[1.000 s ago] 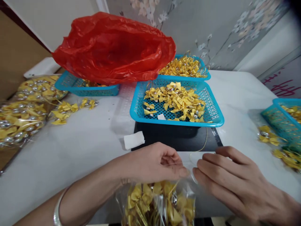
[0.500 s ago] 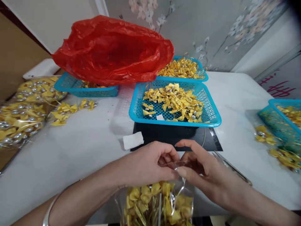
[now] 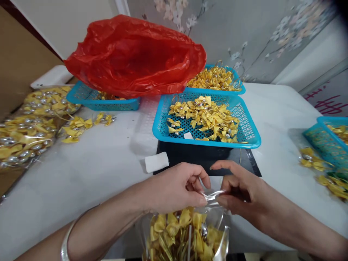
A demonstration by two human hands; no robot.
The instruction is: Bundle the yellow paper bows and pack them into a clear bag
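My left hand [image 3: 182, 186] and my right hand [image 3: 239, 188] each pinch the top edge of a clear plastic bag [image 3: 187, 235]. Between my fingers, the bag's film is stretched and gathered. Inside it are several yellow ribbon bows with silvery beads and gold stems, hanging at the table's front edge. Just beyond my hands stands a blue basket [image 3: 160, 136] with a loose pile of yellow bows [image 3: 209, 116] in it, on a black flat panel [image 3: 252, 165]. A folded white paper [image 3: 157, 162] lies left of that panel.
A red plastic bag [image 3: 136, 58] bulges over a blue basket [image 3: 114, 105] at the back left. Filled clear bags [image 3: 27, 139] of bows lie at far left, with loose bows [image 3: 76, 127] beside them. Another basket [image 3: 315, 139] and loose bows [image 3: 311, 158] are at right.
My right hand has moved a little right, away from the left, drawing the film between them tighter. The scissors seen earlier beside my right hand are now hidden behind it. The view has shifted slightly.
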